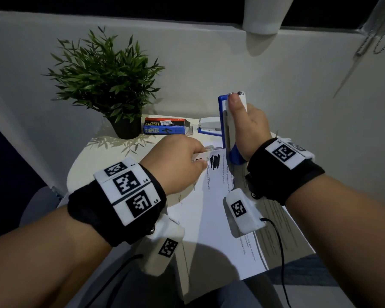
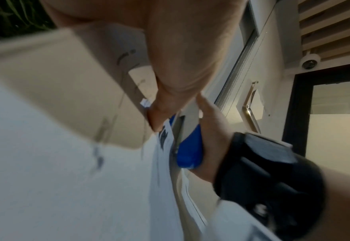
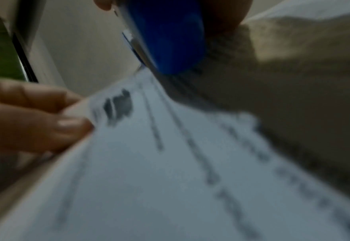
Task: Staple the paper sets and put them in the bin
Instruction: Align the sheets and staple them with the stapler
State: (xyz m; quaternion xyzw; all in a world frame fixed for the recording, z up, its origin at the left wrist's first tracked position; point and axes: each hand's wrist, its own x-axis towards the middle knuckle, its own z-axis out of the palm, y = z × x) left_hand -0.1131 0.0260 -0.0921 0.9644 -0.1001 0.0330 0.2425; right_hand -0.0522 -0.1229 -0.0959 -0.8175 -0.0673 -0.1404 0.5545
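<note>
We see our right hand (image 1: 251, 127) wrapped around a blue and white stapler (image 1: 228, 130), which stands nearly upright with its blue rear end down against the top edge of the paper set (image 1: 209, 207); our thumb lies straight along the white upper arm, and the other fingers curl behind the body where the head view cannot follow them. In the left wrist view the same stapler (image 2: 187, 141) shows its blue end at the sheets' edge, with the right hand (image 2: 211, 130) closed behind it. Our left hand (image 1: 178, 161) pinches the top corner of the paper set, thumb on top and the other fingers curled together underneath, just beside the stapler's foot; the right wrist view, though blurred, shows the left hand (image 3: 32, 117) with its thumb pressed flat on the corner of the printed sheet (image 3: 170, 163), next to a dark smudge of ink. The paper set lies slantwise across the small round white table (image 1: 82, 172), its lower end hanging over the near edge toward us, and a second sheet with grey print peeks out from under it on the right. At the back of the table stand a potted green plant (image 1: 107, 81) in a dark pot, a blue box of staples (image 1: 165, 126) with one end flap open, and beside that a second blue and white stapler (image 1: 209, 126) lying flat. We cannot make out any bin in these views.
</note>
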